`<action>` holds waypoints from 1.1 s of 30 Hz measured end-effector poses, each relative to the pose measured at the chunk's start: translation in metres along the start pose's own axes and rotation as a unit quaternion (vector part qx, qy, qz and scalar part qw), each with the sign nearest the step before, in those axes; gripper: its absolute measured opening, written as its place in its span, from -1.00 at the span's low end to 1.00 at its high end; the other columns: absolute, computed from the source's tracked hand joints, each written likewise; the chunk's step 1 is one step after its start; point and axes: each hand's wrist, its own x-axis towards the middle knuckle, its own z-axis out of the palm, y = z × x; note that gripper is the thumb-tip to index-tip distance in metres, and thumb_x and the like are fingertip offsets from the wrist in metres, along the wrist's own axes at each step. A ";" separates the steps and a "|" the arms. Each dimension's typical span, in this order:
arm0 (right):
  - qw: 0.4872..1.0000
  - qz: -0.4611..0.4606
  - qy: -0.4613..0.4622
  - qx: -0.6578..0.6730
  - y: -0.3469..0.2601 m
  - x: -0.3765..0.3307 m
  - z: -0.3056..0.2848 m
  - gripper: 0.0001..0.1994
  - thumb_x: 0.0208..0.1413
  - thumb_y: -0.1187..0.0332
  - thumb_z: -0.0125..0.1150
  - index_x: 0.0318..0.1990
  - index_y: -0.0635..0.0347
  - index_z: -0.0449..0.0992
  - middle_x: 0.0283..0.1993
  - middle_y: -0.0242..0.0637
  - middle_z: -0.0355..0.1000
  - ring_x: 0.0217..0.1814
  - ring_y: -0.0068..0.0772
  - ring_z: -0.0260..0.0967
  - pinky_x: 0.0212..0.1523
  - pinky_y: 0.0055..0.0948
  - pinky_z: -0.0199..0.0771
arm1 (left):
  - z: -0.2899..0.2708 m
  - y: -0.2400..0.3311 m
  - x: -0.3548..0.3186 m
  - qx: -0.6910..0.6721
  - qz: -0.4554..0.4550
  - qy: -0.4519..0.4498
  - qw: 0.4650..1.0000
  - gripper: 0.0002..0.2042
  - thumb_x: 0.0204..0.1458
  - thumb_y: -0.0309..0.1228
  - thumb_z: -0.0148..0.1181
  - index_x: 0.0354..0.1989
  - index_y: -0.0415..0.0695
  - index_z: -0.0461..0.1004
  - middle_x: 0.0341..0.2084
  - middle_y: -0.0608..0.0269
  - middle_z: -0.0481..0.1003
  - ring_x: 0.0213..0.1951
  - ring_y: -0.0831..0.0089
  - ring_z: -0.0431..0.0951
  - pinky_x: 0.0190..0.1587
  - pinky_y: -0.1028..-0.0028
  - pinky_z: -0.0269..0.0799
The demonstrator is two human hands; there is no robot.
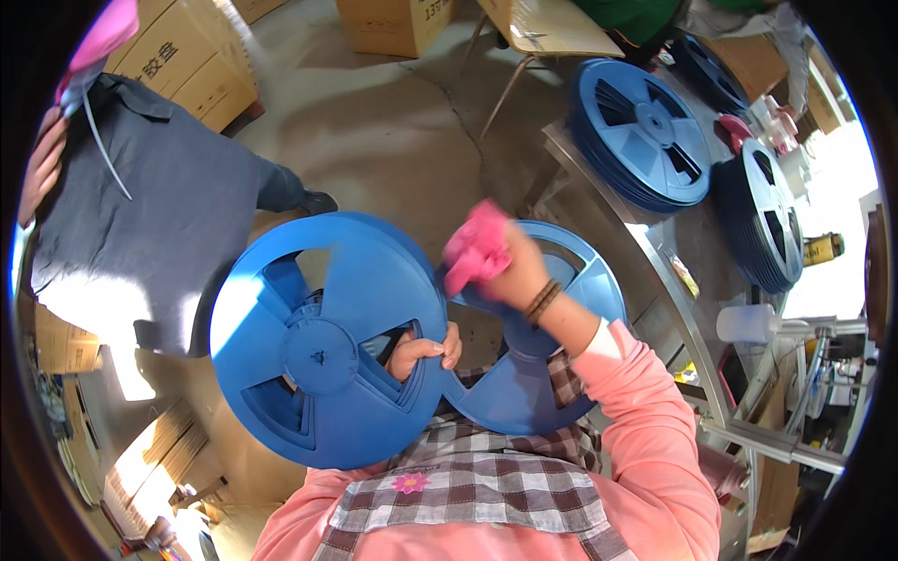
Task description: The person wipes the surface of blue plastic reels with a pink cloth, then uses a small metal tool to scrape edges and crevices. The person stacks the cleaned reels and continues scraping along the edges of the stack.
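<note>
left hand (423, 353) pinches a blue slotted reel (374, 271) by its rim, presumably to steady it. right hand (516, 276) clutches a pink cloth (479, 245) near a second reel (510, 393).

Smooth, lightly glossy plastic reel (320, 355) and matt, crumpled cloth (480, 247)

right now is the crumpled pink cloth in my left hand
No, your right hand holds the cloth, while your left hand grips a round blue plastic reel.
</note>
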 end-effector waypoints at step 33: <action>0.829 0.169 0.433 -0.311 0.147 -0.192 -0.305 -0.57 -0.01 0.44 0.30 0.08 0.22 0.45 0.04 -0.18 0.49 0.08 -0.23 0.45 0.14 -0.37 0.38 | -0.027 0.002 -0.006 0.061 0.010 0.037 0.997 -0.81 0.03 -0.27 0.08 -0.30 -0.09 0.33 -0.49 0.26 0.40 -0.44 0.51 0.33 -0.31 0.54 0.25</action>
